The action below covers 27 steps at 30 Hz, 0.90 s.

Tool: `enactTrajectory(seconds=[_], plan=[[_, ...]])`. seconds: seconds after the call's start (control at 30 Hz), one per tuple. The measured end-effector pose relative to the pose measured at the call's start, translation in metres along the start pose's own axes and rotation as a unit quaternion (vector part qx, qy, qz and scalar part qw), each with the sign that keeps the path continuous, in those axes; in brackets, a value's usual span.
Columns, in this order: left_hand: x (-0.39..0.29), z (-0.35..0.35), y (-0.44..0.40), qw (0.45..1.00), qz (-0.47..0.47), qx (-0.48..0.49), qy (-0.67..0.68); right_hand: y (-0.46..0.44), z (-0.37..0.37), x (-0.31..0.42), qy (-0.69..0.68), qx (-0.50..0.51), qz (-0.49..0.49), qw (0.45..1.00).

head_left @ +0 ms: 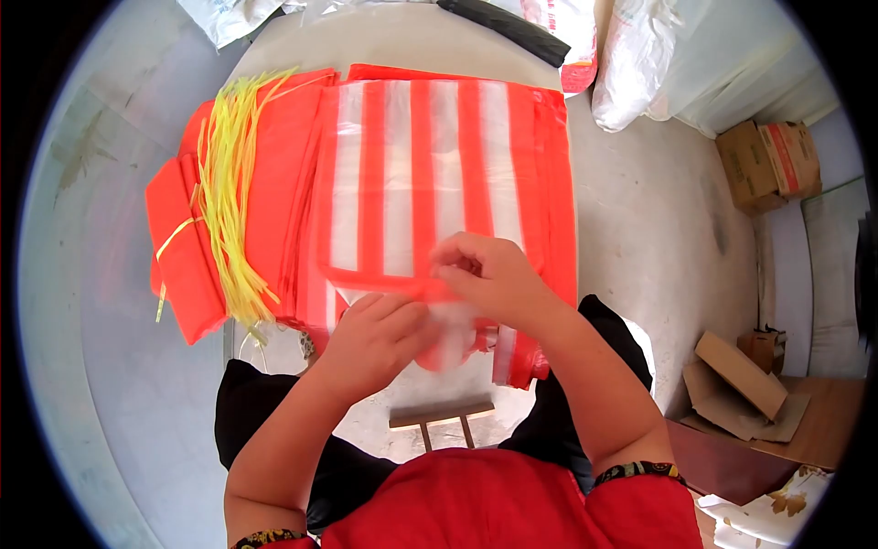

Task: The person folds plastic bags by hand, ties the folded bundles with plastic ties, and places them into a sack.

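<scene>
A stack of red-and-clear striped plastic bags [399, 174] lies in front of me. My left hand [380, 334] is closed on the near edge of the top bag, its fingers curled and slightly blurred. Just to the right and a little farther off, my right hand [489, 274] pinches at the same edge with thumb and fingers bent. Between the hands the plastic is folded up and smeared by motion. To the left, a bundle of yellow plastic strips [229, 192] rests across folded red bags [183, 238], one pack of which is tied with a yellow strip.
A black roll [505, 31] lies at the far side of the table [311, 41]. White plastic sacks [633, 64] stand beyond it. Cardboard boxes [768, 165] sit on the right, and an opened carton [736, 393] is nearer. A small wooden stool [441, 414] shows between my legs.
</scene>
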<state>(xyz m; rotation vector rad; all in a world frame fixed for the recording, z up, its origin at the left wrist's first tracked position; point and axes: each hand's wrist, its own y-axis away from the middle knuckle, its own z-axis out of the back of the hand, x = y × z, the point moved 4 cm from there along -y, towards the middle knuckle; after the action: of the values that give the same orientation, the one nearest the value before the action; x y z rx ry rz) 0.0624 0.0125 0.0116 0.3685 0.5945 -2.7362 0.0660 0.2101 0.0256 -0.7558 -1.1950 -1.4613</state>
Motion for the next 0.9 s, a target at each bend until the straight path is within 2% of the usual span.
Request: enactTrajectory(seconds=[0.13, 0.23, 0.33, 0.43, 0.53, 0.63, 0.77, 0.9], plan=[[0.007, -0.006, -0.001, 0.999, 0.028, -0.024, 0.037, 0.016, 0.009, -0.018, 0.023, 0.052, 0.017, 0.998], [0.011, -0.006, -0.004, 0.994, 0.062, -0.041, 0.076, 0.024, 0.010, -0.026, 0.067, 0.053, 0.038, 0.996], [0.016, -0.006, -0.005, 0.988, 0.102, -0.065, 0.094, 0.031, 0.012, -0.028, 0.002, 0.063, -0.033, 0.997], [0.021, -0.011, -0.006, 0.980, 0.155, -0.075, 0.095, 0.035, 0.011, -0.029, 0.001, 0.017, 0.020, 1.000], [0.022, -0.013, -0.012, 0.973, 0.205, -0.063, 0.085, 0.040, 0.006, -0.015, 0.113, -0.038, 0.109, 0.987], [0.016, -0.007, -0.020, 0.960, 0.257, -0.059, 0.094, 0.046, -0.005, 0.000, 0.282, -0.059, 0.341, 0.895], [0.017, -0.009, -0.019, 0.954, 0.278, -0.084, 0.078, 0.041, -0.017, -0.013, 0.303, -0.022, 0.367, 0.879], [0.024, -0.012, -0.010, 0.985, 0.167, -0.043, 0.029, 0.036, -0.014, -0.017, 0.318, -0.021, 0.343, 0.884]])
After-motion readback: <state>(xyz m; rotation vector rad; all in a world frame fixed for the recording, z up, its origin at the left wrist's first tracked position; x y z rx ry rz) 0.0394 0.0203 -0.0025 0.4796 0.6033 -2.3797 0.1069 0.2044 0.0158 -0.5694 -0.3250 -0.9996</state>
